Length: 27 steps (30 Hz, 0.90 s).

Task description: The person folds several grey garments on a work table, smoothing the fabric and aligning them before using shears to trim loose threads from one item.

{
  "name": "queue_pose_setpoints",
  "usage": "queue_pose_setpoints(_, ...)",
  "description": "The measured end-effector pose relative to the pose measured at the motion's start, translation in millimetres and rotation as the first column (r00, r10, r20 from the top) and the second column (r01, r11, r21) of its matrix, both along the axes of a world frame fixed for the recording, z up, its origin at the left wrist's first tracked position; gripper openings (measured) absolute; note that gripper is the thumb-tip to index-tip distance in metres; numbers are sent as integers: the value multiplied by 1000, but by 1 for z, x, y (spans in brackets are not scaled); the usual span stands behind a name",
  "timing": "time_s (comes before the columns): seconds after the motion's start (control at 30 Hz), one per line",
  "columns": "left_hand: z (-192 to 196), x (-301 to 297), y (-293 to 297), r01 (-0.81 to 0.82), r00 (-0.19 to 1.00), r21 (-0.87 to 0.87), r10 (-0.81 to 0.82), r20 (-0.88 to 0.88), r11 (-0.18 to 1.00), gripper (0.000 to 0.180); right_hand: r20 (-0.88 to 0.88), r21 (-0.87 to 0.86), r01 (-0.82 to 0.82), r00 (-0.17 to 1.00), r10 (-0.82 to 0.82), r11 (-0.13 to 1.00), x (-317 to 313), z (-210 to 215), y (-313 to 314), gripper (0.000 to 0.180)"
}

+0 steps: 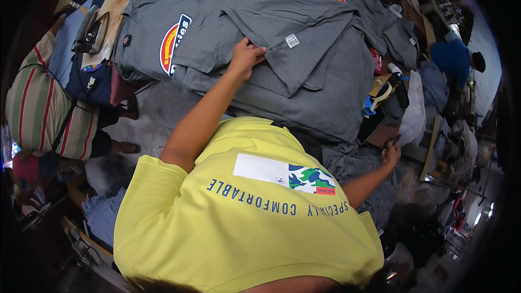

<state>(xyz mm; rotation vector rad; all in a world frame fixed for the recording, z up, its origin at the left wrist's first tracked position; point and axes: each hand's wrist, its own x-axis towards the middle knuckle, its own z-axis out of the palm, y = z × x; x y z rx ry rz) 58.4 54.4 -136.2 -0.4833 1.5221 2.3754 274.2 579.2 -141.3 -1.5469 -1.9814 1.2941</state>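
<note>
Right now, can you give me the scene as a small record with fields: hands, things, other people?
left hand: grips a fold of the top grey shirt
right hand: low at the right, closed on a small dark thing; its kind is unclear
table: covered with a pile of grey shirts
iron: on a padded board, far left
tape roll: right of the shirts
other person: striped shirt, at the left edge

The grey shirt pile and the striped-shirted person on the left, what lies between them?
In the head view, a clothes iron resting on a dark blue cloth lies between them.
</note>
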Motion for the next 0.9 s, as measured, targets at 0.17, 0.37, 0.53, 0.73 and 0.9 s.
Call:
queue_pose_setpoints(0.17, -3, -3, -4, 60, 997, 81, -63, 32, 995, 24, -357, 184, -242, 886, 294, 953, -39, 55, -90, 51)
queue_pose_setpoints(0.37, 0, -8, -2, 57, 996, 115, -64, 58, 992, 20, -181, 171, -775, 582, 792, 609, -108, 61, -265, 51)
queue_pose_setpoints(0.53, 9, -7, -3, 94, 995, 163, -98, 15, 982, 19, 160, 196, -923, 364, 918, 332, -140, 67, -334, 59)
queue_pose_setpoints(0.73, 22, -4, -6, 113, 994, 191, -113, -10, 975, 19, 216, 199, -939, 321, 922, 280, -158, 64, -339, 62)
queue_pose_setpoints(0.9, 25, -4, -7, 118, 993, 191, -118, -13, 974, 20, 162, 169, -951, 287, 944, 260, -167, 68, -346, 62)
